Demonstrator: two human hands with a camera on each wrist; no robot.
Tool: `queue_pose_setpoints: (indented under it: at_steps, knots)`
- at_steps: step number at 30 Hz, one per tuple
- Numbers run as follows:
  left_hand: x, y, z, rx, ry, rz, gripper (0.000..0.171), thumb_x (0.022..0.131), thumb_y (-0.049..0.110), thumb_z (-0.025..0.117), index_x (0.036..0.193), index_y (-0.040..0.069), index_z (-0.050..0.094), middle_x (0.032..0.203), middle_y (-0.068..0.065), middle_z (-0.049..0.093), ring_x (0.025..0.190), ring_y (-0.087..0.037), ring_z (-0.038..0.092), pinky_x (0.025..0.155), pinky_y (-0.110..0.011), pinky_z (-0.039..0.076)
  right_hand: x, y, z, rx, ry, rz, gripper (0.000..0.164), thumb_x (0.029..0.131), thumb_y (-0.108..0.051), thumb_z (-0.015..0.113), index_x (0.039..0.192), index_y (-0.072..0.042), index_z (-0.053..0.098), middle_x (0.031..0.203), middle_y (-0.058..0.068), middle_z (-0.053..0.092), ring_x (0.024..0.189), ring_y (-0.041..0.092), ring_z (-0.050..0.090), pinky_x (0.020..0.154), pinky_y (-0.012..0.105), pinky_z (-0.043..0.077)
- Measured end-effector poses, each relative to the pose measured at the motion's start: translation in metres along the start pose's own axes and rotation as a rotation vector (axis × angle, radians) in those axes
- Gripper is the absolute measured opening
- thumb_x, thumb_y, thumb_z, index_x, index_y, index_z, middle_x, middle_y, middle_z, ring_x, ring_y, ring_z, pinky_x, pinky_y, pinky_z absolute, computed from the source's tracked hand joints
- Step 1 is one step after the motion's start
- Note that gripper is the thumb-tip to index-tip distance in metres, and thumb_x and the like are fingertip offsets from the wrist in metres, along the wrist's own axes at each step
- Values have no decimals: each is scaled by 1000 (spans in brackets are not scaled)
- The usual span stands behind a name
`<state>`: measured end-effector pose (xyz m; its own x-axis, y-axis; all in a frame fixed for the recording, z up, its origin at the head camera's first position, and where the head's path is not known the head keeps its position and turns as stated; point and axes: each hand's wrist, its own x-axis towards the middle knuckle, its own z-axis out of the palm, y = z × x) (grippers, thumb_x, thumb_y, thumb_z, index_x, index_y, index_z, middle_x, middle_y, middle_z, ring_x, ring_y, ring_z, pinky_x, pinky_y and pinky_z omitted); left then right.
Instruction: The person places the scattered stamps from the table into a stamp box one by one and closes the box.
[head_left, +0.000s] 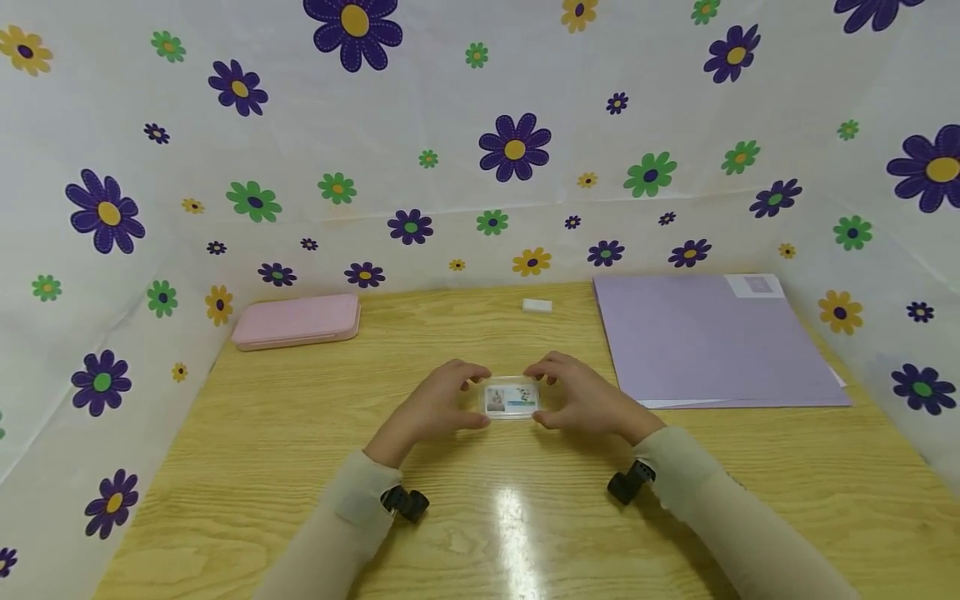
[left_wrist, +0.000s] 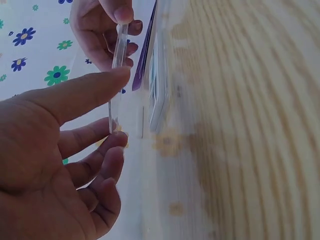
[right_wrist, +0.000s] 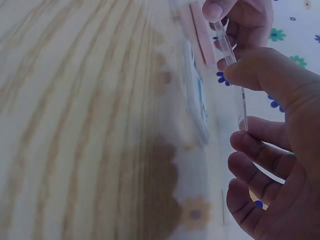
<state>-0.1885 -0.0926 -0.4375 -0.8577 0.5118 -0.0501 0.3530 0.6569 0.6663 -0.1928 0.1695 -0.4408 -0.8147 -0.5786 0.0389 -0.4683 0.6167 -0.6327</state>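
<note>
Both hands hold a thin, flat, clear plastic cover (left_wrist: 119,52) level by its two ends. My left hand (head_left: 438,406) pinches the left end between thumb and fingers. At the right end, the thumb and fingers of my right hand (head_left: 585,402) do the same. Under the cover, a small flat case (right_wrist: 195,92) with a printed card (head_left: 512,400) lies on the table, and a gap shows between the two in both wrist views. Seen from the head, the cover overlaps the card, whose small picture and green print show through it.
A pink pencil case (head_left: 297,322) lies at the back left of the wooden table (head_left: 300,467). Behind the hands sits a small white eraser (head_left: 537,306). A purple folder (head_left: 705,342) with papers is at the right. Flower-printed cloth (head_left: 420,100) encloses the back and sides.
</note>
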Motion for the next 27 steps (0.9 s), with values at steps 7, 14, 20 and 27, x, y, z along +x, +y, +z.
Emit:
queue_pose_setpoints:
  at_steps: [7,14,20,27]
  knots:
    - [12,6,8,144,9,-10,63,79,23,86,135,10,59,123,-9,58,113,-30,53,94,-47,44,1,12,1,15,-14,19,58,79,-21,83,130,-6,61,119,2,57,104,21,53,92,43,46]
    - [16,5,10,142,-2,-45,62,77,22,87,132,10,60,130,-11,54,120,-34,48,99,-50,39,3,21,3,12,-37,-17,58,80,-21,82,131,-3,60,116,3,57,103,22,53,94,43,44]
    - [18,2,12,126,-34,-52,61,78,20,87,131,11,60,129,-10,54,119,-32,49,99,-47,40,3,22,3,-18,-48,-32,57,81,-24,82,130,-3,60,116,5,57,103,21,52,94,43,43]
    - [19,0,11,86,-61,-57,61,78,18,86,132,8,58,124,-9,54,109,-25,53,97,-43,43,5,20,4,-11,-48,-28,54,81,-24,82,128,-6,61,119,5,55,106,22,52,96,44,43]
